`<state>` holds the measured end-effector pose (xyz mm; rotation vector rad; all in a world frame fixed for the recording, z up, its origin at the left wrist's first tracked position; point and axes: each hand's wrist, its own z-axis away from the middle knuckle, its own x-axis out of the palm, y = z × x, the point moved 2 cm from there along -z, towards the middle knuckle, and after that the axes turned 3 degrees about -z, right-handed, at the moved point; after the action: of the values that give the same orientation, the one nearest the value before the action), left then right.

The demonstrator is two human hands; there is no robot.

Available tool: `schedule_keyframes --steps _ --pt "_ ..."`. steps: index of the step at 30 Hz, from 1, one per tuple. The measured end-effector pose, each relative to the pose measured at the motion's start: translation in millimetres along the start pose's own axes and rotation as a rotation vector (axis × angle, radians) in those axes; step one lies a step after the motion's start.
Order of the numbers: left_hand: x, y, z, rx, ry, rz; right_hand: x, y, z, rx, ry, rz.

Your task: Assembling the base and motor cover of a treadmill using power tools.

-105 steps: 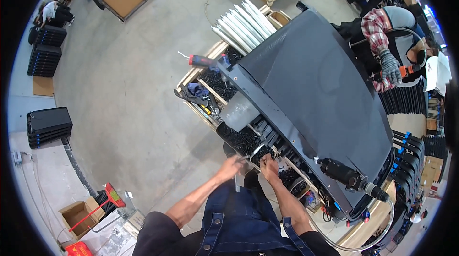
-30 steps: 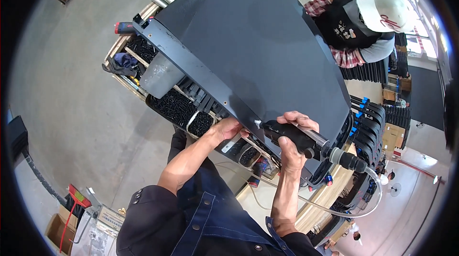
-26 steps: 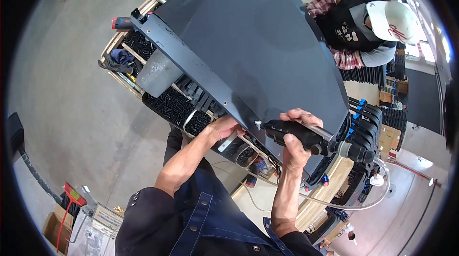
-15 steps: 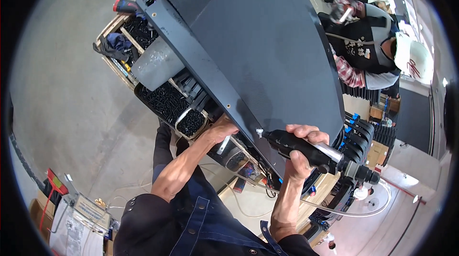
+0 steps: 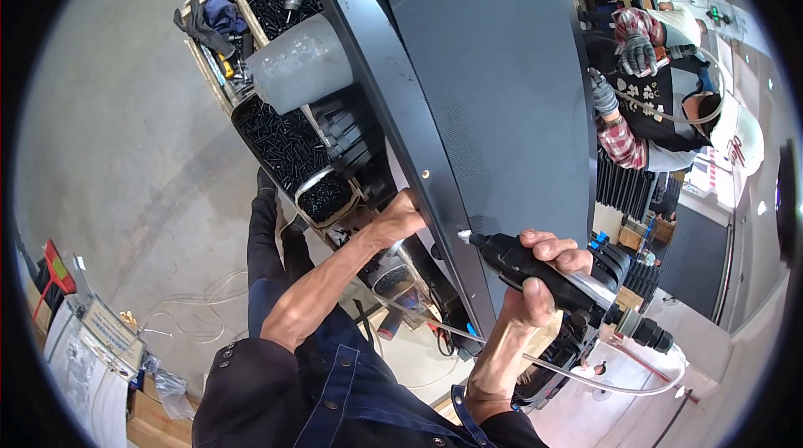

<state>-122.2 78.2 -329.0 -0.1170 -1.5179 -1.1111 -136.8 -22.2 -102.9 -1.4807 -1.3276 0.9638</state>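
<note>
Power tool: black with a silver side, it slanted over the lower part of the dark panel, nose pointing up-left toward the rail.
Right hand: wrapped firmly round the tool's body, thumb on the near side, fingers over the far side.
Left hand: reached in at the rail's near edge; its fingertips were hidden, so whether they pinched anything could not be told.
Nose tip: right by the rail; contact could not be judged from this 1 view.
Good handling: probably meant squaring the tool to the surface before pressing, and keeping the left fingers out of the nose's line.
Clear hose: looped below the tool's rear and ran back leftward; slack there would likely have prevented a tug.
Near edge: a heap of black parts and a grey cylinder crowded the rail's left side.
Far edge: a co-worker stood close, 2 gloved hands near the panel.
Open room: widest at left, over the concrete floor.
</note>
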Motion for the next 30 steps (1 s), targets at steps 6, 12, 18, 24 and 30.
schedule_keyframes --steps 6,12,18,24,30 --pt "4 -21 6 0.029 0.090 0.094 -7 2 3 0.013 -0.047 -0.023" --pt "21 -35 -4 0.153 0.573 0.123 -8 7 -4 0.052 -0.011 -0.112" --pt "9 -62 0 -0.084 0.198 0.013 -15 -7 -5 0.037 0.107 0.101" --pt "2 -62 37 -0.107 0.344 -0.336 36 -29 20 0.027 0.490 0.415" --pt "-84 30 76 0.076 0.488 -1.270 39 -38 12 -0.045 0.643 0.393"
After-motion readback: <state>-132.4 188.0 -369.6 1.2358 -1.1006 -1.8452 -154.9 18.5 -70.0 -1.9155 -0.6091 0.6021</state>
